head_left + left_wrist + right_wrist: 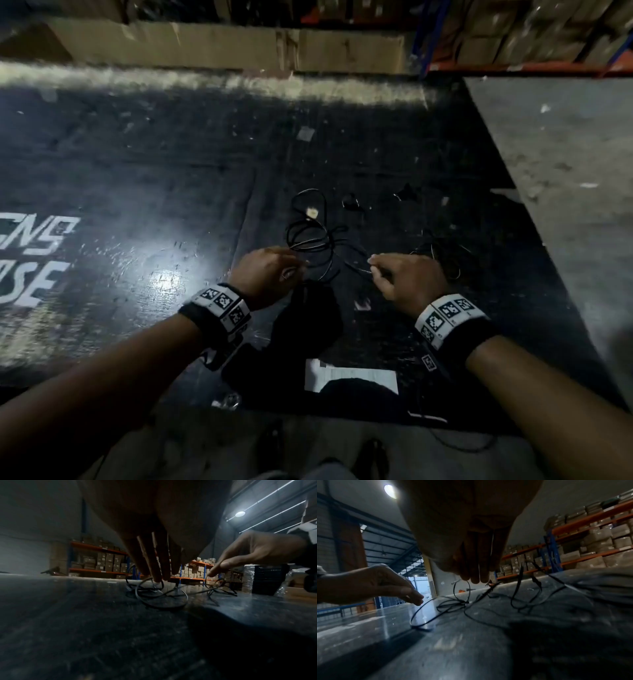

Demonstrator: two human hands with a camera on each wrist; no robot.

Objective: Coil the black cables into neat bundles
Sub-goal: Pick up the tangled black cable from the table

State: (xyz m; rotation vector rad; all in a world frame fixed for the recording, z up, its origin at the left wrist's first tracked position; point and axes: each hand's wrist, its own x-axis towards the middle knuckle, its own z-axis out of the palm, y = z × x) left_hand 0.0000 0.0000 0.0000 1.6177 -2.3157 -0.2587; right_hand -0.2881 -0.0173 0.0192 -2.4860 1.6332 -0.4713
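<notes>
**A:** Starting on the left: the left hand (265,274) is low over the worktop (137,205), knuckles up, fingers pointing down. What's it got?

**B:** From its wrist view the fingertips (157,577) come down onto the near loops of the cable (308,236). Whether they pinch a strand or just touch it, I can't tell; the fingers look fairly straight.

**A:** And the cable itself?

**B:** A loose black tangle, lying just ahead of both hands and a bit left of centre. Its loops run away from the person, with one strand trailing rightwards across the gap between the hands.

**A:** Moving right, then: the right hand (407,277).

**B:** It has that trailing strand, thumb and forefinger (375,265) nipped together on it. A second, fainter tangle (442,257) sits just beyond that hand.

**A:** So who's closer to the work?

**B:** I'd say the left hand is nearer the main loops, while the right holds the run. The strand lies side to side between them, so gathering looks like a matter of feeding it leftwards into the loops.
</notes>
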